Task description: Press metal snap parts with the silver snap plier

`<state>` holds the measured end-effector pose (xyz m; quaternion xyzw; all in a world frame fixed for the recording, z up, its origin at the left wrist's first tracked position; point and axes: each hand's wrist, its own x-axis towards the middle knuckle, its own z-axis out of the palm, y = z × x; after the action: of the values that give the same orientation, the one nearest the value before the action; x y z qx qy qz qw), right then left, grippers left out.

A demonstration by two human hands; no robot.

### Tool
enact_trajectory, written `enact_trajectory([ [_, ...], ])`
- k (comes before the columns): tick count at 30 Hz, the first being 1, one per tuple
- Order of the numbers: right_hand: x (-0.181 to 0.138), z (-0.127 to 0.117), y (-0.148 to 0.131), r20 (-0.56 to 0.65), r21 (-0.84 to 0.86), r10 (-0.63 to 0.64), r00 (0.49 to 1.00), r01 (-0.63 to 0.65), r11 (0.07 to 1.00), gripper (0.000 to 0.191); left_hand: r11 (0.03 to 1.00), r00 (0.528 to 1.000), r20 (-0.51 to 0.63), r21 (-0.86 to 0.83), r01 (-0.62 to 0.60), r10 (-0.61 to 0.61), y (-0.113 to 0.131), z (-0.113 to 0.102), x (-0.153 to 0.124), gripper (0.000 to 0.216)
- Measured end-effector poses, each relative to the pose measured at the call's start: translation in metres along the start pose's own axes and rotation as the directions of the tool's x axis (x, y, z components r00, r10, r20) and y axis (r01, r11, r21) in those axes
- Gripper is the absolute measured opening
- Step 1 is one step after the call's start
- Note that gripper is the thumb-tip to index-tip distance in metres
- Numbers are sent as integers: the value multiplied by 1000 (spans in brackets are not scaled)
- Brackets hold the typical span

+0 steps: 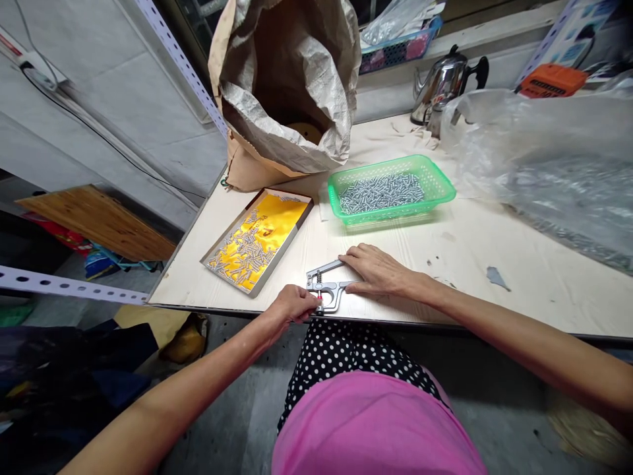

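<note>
Pliers (332, 285) of grey metal, with coil spring and C-shaped frame, lie at the near edge of the pale table (469, 247); likely rigid, solid, smooth, best held by the splayed handles. Right hand (374, 269) clamped about those handles; left hand (295, 303) has fingertips bunched at the mouth, cannot tell whether pinching anything. Beyond: shallow tray (281, 254), yellow-lined, strewn with slim metal pins (252, 247); perforated green plastic basket (390, 214); crumpled papery sack (316, 72).
</note>
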<state>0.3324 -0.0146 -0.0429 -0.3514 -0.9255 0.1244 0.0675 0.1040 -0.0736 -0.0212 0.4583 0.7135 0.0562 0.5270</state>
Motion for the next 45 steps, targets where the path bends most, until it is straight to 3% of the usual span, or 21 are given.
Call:
enact_trajectory([
  [11,-14,-1,2,50,27,132,990,-134,991,94,1000,1000,16,21,6,-6,3,0,0,30],
  [19,-7,-10,-8,77,-91,156,985,-149,985,59,999,1000,-11,37,14,-13,-1,1,-1,25],
  [21,-7,-10,-10,65,-97,169,983,-163,982,53,993,997,-63,116,-38,46,-6,2,-6,25],
  [23,-9,-10,-11,48,-100,177,983,-171,980,48,942,959,-160,282,-183,234,-10,4,-13,25],
  [25,-12,-8,-12,24,-102,165,986,-162,982,43,807,843,-224,483,-340,489,-11,8,-19,23],
  [27,-16,-4,-12,-15,-103,136,991,-137,985,38,646,720,-198,636,-422,665,-5,15,-23,19],
  [29,-21,3,-11,-67,-106,95,993,-102,989,35,506,668,-93,732,-457,738,7,24,-21,24],
  [31,-24,14,-5,-117,-119,43,992,-57,991,33,391,641,38,765,-512,767,22,31,-13,48],
  [33,-24,26,5,-165,-128,-2,986,-20,992,34,334,635,113,773,-540,764,34,33,-2,67],
  [38,-27,57,41,-218,-14,-76,973,74,997,50,308,708,235,778,-547,666,44,32,16,60],
  [41,-32,70,58,-243,75,-40,969,60,995,48,310,706,250,767,-562,663,41,33,19,56],
  [45,-31,70,57,-201,169,-2,980,36,985,25,278,666,263,758,-590,698,36,31,23,44],
])
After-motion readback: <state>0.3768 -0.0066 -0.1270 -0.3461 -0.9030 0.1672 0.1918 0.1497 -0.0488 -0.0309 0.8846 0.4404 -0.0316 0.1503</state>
